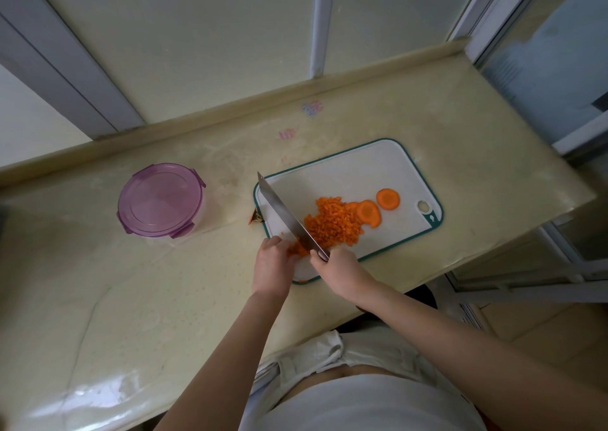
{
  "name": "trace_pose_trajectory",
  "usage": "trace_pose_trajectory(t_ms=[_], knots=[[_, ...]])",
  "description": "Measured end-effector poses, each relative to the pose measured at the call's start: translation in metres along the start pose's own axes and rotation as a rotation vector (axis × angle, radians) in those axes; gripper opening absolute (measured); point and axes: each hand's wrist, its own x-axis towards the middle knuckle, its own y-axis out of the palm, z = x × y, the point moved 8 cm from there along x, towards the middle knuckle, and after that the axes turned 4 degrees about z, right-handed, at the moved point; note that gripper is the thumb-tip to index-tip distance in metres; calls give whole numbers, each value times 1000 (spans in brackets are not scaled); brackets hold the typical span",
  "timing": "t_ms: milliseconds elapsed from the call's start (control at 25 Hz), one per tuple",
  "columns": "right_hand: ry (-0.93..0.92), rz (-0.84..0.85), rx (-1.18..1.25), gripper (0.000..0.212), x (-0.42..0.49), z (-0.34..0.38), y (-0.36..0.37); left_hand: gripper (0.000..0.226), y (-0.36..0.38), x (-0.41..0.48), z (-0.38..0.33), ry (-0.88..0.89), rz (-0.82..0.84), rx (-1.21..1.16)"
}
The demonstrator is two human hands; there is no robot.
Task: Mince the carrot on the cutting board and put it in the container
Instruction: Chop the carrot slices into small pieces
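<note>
**Mincing at the near corner, lid still on**

My right hand (339, 264) is wrapped tight round the handle of the knife (289, 218), blade angled across the cutting board (371, 167) with its tip out past the far left edge; that slant lets me rock through the bit under my left hand (273, 262), whose fingers are curled down on a small clump of carrot (293, 249) to pin it beside the blade; the minced pile (332, 224) sits pushed aside mid-board, out of the way; three round slices (387, 198) wait to its right, uncut; the container (160, 198) stands well to the left on the desk (131, 299), purple lid closed, so I reckon it needs opening before anything goes in.
</note>
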Motion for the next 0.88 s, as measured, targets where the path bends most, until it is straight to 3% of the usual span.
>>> trace_pose_trajectory(t_ms=[240,480,880], knots=[[-23,-17,-74,52,2,0,8,9,1,-1,-2,9,-15,17],[-17,64,146,48,9,-9,-6,9,1,-1,-1,13,-25,6],[30,-8,200,41,1,-17,-17,13,-1,0,0,27,-13,-88]])
